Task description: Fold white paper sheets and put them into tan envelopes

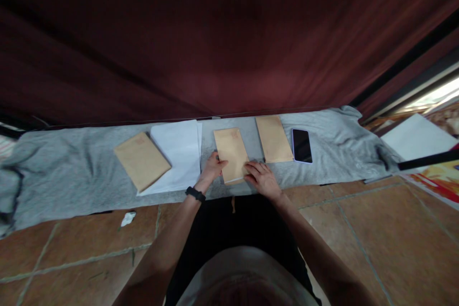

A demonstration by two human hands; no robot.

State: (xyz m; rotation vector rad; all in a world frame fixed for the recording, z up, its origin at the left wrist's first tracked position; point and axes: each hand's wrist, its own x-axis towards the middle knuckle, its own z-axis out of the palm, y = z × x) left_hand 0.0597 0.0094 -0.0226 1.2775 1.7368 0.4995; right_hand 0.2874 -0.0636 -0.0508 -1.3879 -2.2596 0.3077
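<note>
A brown envelope point(232, 153) with a faint red mark near its top lies in front of me on the grey cloth point(86, 167). My left hand point(213, 167) holds its left edge, thumb on top and fingers at the side. At the lower right edge of the same envelope is my right hand point(263, 179), its fingertips pressing on the paper. A white strip shows along the envelope's bottom edge. To the right lies another brown envelope point(274, 139), and to the left more brown envelopes point(142, 160) rest partly on white paper sheets point(179, 148).
A dark-screened phone point(301, 146) lies right of the right-hand envelope. Behind the cloth-covered surface hangs a dark red curtain point(229, 57). A white sheet point(419, 137) and a black bar point(428, 160) are at the far right. Crumpled white paper point(128, 218) lies on the tiled floor point(358, 229).
</note>
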